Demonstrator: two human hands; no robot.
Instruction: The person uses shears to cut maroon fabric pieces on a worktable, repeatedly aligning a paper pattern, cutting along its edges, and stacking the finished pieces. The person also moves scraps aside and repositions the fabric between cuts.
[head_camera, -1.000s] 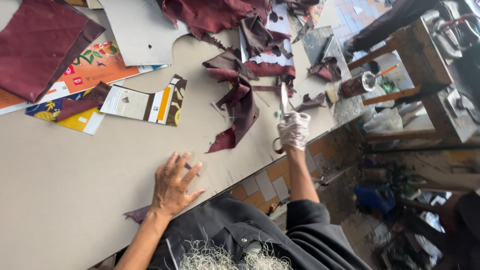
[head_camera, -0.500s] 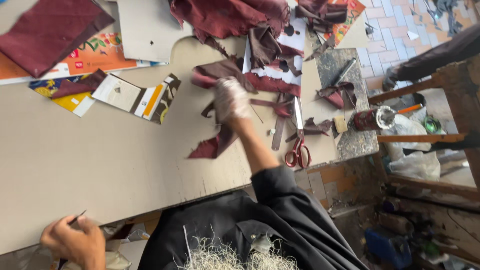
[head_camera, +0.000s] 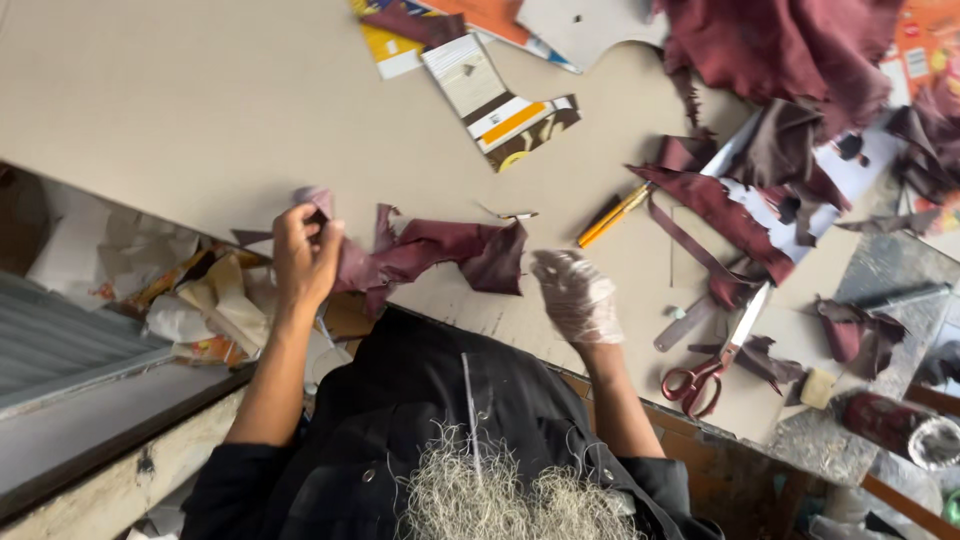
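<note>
My bare left hand (head_camera: 305, 255) is closed on one end of a long, crumpled maroon leather scrap (head_camera: 440, 250) at the near edge of the beige table (head_camera: 200, 100). The scrap trails to the right across the tabletop. My right hand (head_camera: 577, 297), in a thin clear glove, hovers just right of the scrap's far end with loosely curled fingers and nothing in it. A small thin tool (head_camera: 512, 214) lies just beyond the scrap.
Red-handled scissors (head_camera: 712, 368) and a yellow pen (head_camera: 615, 215) lie to the right among maroon strips. A large maroon leather pile (head_camera: 790, 50) fills the far right. Printed card pieces (head_camera: 500, 110) lie further out. Crumpled paper waste (head_camera: 200, 300) sits below the table's edge.
My left hand rose from below the table's edge and took hold of the maroon scrap. My gloved right hand came back from the far pile toward the near edge; the view swung left.
</note>
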